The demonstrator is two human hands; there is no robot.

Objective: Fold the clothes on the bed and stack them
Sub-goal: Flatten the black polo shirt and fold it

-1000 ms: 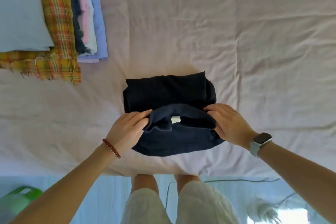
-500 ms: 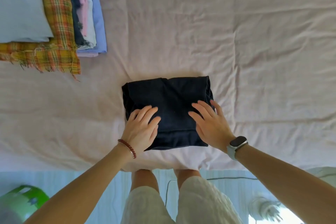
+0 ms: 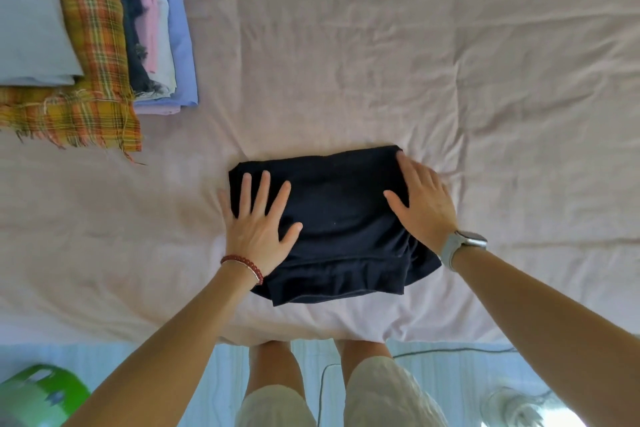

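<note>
Flat: both hands (image 3: 258, 225) (image 3: 424, 199) pressing folded garment (image 3: 339, 218).

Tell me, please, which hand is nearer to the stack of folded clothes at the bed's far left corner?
Left. The left hand lies flat on the left side of the dark folded garment, toward the stack of folded clothes. The right hand lies flat on the garment's right side, farther away.

One head-worn wide-angle view, steeply downward and forward, close over the bed (image 3: 381, 45) edge.
</note>
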